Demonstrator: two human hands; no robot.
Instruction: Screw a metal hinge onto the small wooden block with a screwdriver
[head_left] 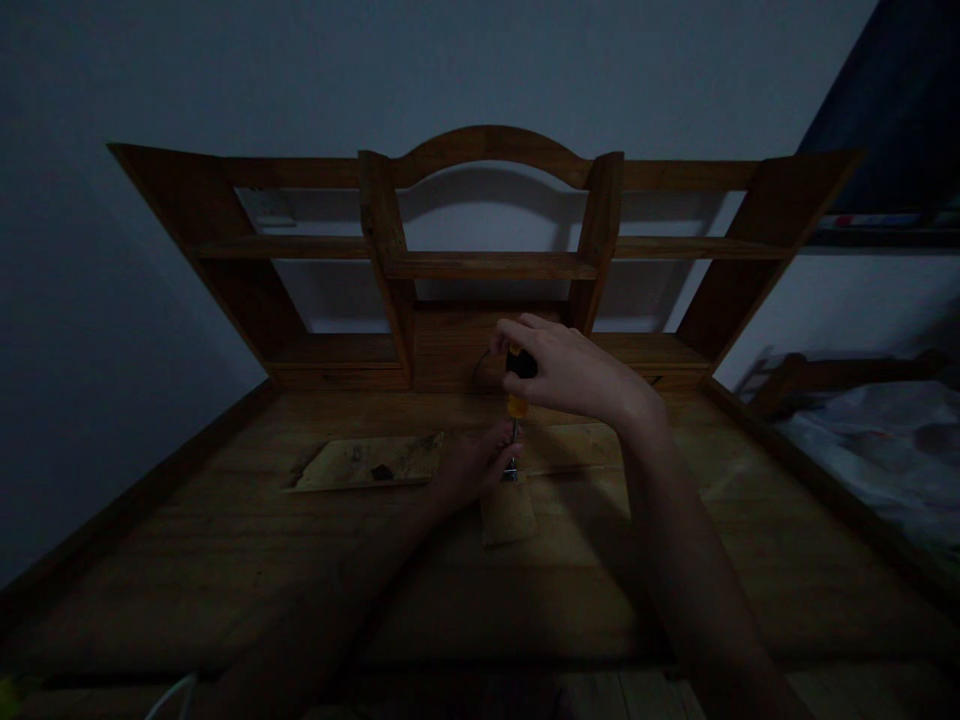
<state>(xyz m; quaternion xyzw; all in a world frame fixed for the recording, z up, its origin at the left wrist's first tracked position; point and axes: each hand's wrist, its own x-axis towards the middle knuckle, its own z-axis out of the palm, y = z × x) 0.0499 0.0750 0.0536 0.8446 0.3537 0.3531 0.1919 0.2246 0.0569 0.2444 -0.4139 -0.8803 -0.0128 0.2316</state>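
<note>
Left hand (480, 465): fingers drawn narrow at the low end of the driver (517, 405); whether they pinched its shaft or the metal piece (510, 474) at its tip, I could not tell.
Right hand (562, 365): curled from above round the driver's yellow-and-black handle, forearm reaching in from the lower right.
Left edge: a raised rim (142, 480) ran slantwise along the desk (225, 560), well apart from the left forearm, a wide stretch of wood between them.
Left board (337, 465): lay flat just left of the left hand, its left end ragged, a dark patch near its front edge.
Driver: stood nearly upright mid-desk, tip down by the far end of a small block (508, 515).
Back edge: the shelf (491, 265) spanned it beyond both hands and bounded the room that way.
Right board (574, 447): lay flat under the right wrist, short of the forearm's shadow.
Right edge: a second rim (810, 470), with broad room between it and the right forearm; past it, a pale bag (885, 430).
</note>
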